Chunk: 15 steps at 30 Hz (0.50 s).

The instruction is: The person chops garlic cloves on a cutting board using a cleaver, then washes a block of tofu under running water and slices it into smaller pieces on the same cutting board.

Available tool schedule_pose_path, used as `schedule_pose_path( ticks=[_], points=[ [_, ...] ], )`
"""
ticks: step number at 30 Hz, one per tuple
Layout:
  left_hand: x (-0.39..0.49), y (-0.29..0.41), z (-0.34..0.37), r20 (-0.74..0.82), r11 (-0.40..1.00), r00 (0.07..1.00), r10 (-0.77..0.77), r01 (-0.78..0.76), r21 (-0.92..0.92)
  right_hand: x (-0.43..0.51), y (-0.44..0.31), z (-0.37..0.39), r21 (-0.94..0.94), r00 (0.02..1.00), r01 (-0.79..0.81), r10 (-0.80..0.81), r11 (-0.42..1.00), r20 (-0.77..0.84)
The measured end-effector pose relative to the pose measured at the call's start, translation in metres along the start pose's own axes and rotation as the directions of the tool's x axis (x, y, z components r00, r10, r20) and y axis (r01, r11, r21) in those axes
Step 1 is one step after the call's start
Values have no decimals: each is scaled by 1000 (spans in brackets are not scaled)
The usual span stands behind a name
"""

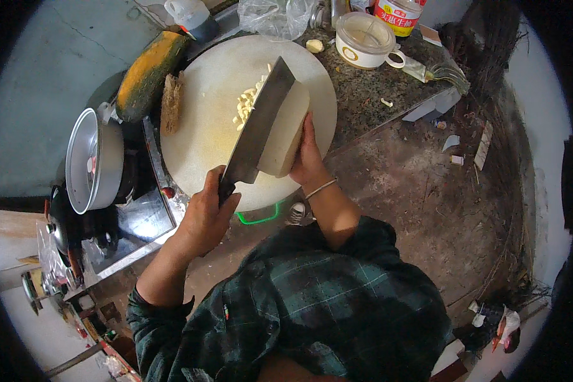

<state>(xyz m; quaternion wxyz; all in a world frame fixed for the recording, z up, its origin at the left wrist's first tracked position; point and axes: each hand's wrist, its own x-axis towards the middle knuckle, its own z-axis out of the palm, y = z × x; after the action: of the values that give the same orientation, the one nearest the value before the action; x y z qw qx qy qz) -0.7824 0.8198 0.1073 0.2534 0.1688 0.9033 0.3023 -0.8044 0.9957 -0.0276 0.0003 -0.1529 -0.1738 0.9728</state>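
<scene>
In my left hand [209,215] is the dark handle of a cleaver [262,122], its broad blade slanting up and right over a round white cutting board [200,157]. A thick, pale vegetable piece [286,131] with a smooth surface lies directly right of the blade; its exact kind is unclear. My right hand [308,150] holds its right side, with some fingers hidden behind it. Small chopped pale pieces [244,106], looking like garlic, lie left of the blade, partly covered by it. Blade and vegetable overlap in view; I cannot tell whether they touch.
Left of the board are a green-orange squash [148,76], a brown scrubber [172,102] and a metal pot [110,162]. A lidded white cup [365,43], a sauce jug [398,16] and a plastic bag [272,19] stand behind. A green handle [258,219] shows below the board's front edge.
</scene>
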Motion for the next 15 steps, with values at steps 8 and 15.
schedule_pose_path(
  ticks=[8, 15],
  points=[
    [17, -1, 14, 87, 998, 995, -52, 54, -17, 2, -1, -3, 74, 999, -40, 38, 996, 34],
    [21, -8, 22, 93, 995, 991, -92, 94, -24, -1, -5, 2, 123, 998, -66, 66, 990, 5]
  ],
)
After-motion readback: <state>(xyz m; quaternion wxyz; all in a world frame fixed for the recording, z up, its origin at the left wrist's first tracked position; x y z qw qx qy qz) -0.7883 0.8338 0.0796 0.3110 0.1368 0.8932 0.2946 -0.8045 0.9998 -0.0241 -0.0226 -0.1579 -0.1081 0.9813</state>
